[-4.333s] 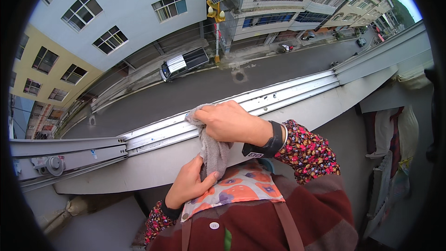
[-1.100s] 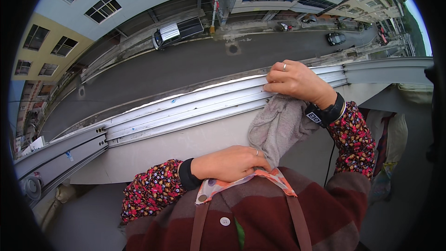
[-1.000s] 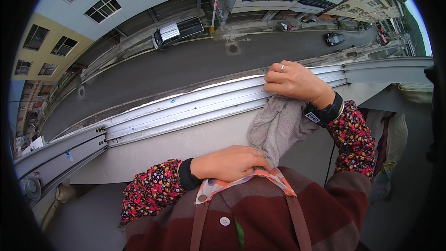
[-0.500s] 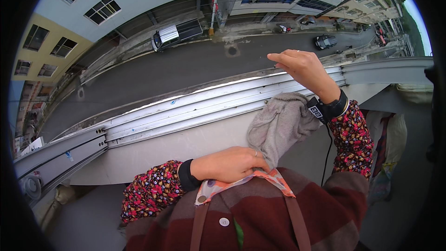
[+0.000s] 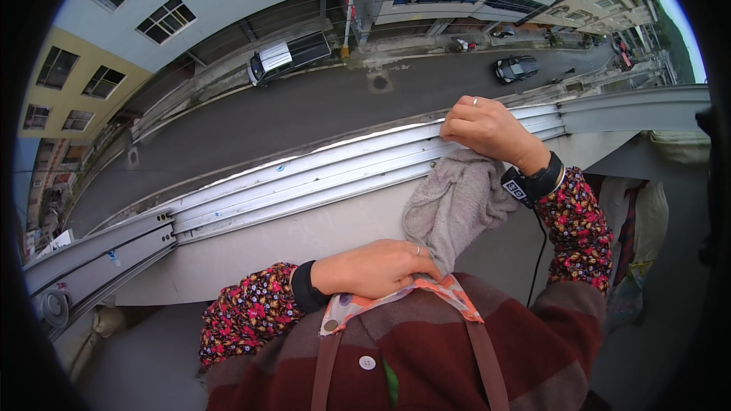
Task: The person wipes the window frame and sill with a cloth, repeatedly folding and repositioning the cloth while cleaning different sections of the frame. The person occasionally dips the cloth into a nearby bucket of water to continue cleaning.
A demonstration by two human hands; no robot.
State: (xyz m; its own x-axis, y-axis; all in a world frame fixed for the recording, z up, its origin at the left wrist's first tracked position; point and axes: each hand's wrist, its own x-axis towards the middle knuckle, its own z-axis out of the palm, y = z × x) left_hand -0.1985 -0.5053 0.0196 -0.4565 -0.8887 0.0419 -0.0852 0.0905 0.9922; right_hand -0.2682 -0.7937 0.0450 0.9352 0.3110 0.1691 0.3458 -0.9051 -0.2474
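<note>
A grey towelling cloth (image 5: 461, 198) drapes over the sill's inner edge and narrows down toward my chest. My left hand (image 5: 373, 270) is closed at its lower end, near the apron bib (image 5: 457, 297), with the fingertips hidden. Over the silver window track (image 5: 320, 171), my right hand (image 5: 483, 129) is bent down with its fingers drawn together at the rails, just above the cloth. Whatever lies between those fingers is hidden. Both wrists carry black bands, and the right one bears a small device (image 5: 521, 186) with a cable.
Beyond the track the window opens on a street (image 5: 304, 118) far below, with a parked truck (image 5: 289, 57) and a dark car (image 5: 516, 68). A pale inner ledge (image 5: 304, 232) runs under the track. Bags (image 5: 643, 236) stand at the right.
My right hand has come down from above the street onto the track, its stretched fingers now curled together. My left hand stays put. The dark car has moved left along the street.
</note>
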